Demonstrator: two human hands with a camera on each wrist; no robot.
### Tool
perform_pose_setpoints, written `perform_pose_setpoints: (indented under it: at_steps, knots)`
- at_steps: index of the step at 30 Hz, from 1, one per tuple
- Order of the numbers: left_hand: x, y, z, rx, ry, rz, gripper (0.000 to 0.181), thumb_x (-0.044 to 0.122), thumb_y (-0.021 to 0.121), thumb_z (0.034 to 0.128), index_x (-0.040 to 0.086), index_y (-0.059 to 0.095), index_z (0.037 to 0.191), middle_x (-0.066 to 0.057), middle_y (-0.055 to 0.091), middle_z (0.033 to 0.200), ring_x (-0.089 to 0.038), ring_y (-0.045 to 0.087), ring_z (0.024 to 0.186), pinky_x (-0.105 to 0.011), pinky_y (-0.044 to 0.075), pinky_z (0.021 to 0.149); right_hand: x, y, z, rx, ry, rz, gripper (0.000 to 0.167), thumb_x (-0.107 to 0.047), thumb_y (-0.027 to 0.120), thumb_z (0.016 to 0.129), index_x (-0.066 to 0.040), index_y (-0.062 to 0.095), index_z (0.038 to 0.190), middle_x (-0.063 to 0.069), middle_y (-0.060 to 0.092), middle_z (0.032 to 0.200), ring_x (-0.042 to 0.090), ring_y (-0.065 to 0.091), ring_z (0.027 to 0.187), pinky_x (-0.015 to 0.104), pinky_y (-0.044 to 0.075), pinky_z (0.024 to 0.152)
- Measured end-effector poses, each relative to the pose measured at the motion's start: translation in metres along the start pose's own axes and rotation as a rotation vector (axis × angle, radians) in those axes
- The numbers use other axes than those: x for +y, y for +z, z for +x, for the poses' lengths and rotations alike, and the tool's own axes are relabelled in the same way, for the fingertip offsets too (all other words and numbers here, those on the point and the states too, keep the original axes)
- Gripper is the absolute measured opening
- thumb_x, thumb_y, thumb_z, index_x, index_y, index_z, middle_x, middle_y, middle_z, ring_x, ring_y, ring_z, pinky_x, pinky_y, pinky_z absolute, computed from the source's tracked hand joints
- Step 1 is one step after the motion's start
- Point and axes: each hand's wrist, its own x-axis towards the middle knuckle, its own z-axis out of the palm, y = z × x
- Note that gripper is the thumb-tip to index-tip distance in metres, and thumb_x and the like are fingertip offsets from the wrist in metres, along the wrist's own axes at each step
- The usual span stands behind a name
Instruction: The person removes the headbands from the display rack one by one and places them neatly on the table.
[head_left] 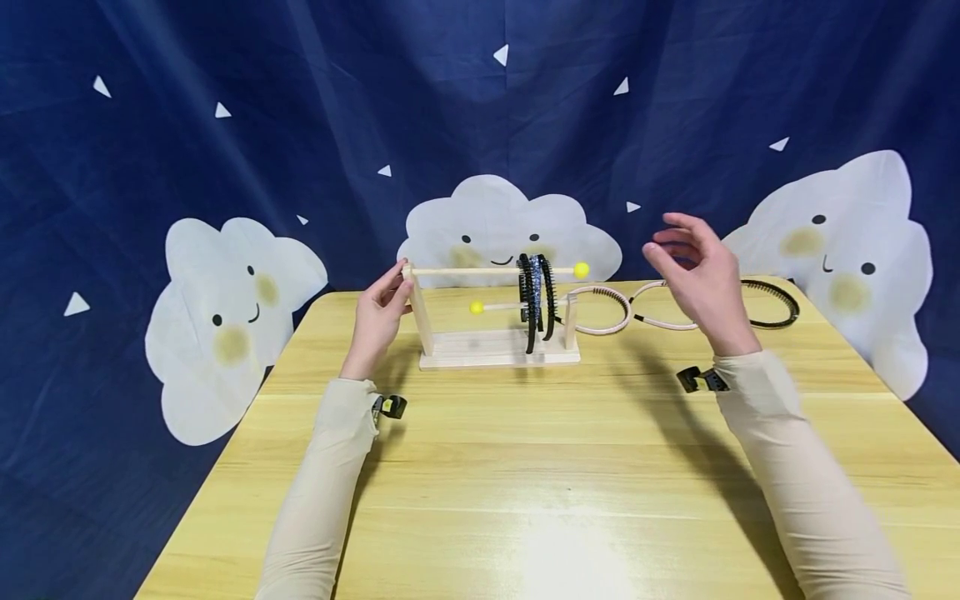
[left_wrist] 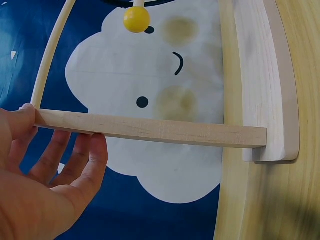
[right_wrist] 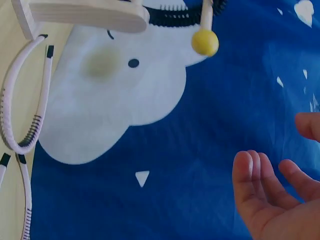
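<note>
A wooden rack [head_left: 495, 350] with two rods tipped by yellow balls stands toward the back of the table. My left hand [head_left: 377, 323] grips the top of its left post [left_wrist: 165, 131], thumb at the upper end and fingers along the outer side in the left wrist view. Several dark headbands [head_left: 527, 312], one with blue glitter [head_left: 536, 279], hang at the right part of the upper rod. My right hand [head_left: 705, 279] is raised in the air to the right of the upper rod's yellow ball [head_left: 581, 270], fingers loosely bent and holding nothing.
A pale pink headband [head_left: 622, 310] lies on the wooden table [head_left: 480, 467] right of the rack. Beyond it are another pale headband [head_left: 667, 324], partly behind my right hand, and a black toothed one [head_left: 792, 307]. A dark blue curtain [head_left: 337, 100] with clouds hangs behind.
</note>
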Motion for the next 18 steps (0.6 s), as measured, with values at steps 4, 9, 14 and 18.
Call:
perform_pose_setpoints:
  at_steps: [4,9,14,18]
  knots:
    - [0.005,0.0,-0.001,-0.002,-0.014,-0.002,0.047,0.026,0.059,0.1055,0.022,0.051,0.152,-0.017,0.06,0.141,-0.013,0.062,0.111,-0.045,0.056,0.098,-0.005,0.016,-0.005,-0.052,-0.036,-0.041,0.051,-0.027,0.076,0.095,-0.019,0.059,0.142,0.015,0.069,0.122,-0.003,0.062,0.093,0.012,0.048,0.082]
    - [0.004,0.0,-0.001,-0.006,-0.013,-0.01,0.048,0.025,0.058,0.1057,0.022,0.05,0.153,-0.017,0.06,0.141,-0.014,0.061,0.112,-0.051,0.054,0.101,-0.009,0.032,-0.01,-0.121,-0.094,-0.077,0.049,-0.024,0.077,0.094,-0.018,0.061,0.14,0.011,0.071,0.117,-0.008,0.063,0.087,0.011,0.049,0.075]
    - [0.025,0.002,-0.009,-0.022,-0.031,-0.024,0.049,0.016,0.056,0.1067,0.011,0.046,0.155,-0.022,0.057,0.142,-0.015,0.062,0.112,-0.057,0.05,0.103,-0.012,0.046,-0.014,-0.186,-0.12,-0.096,0.047,-0.024,0.076,0.095,-0.016,0.062,0.138,0.008,0.072,0.112,0.004,0.069,0.09,0.014,0.051,0.075]
    - [0.032,0.003,-0.013,-0.024,-0.029,-0.022,0.049,0.016,0.056,0.1065,0.01,0.046,0.154,-0.023,0.059,0.141,-0.016,0.062,0.113,-0.054,0.052,0.102,-0.015,0.056,-0.017,-0.223,-0.134,-0.107,0.048,-0.025,0.077,0.094,-0.016,0.062,0.138,0.006,0.073,0.108,0.018,0.073,0.092,0.016,0.053,0.076]
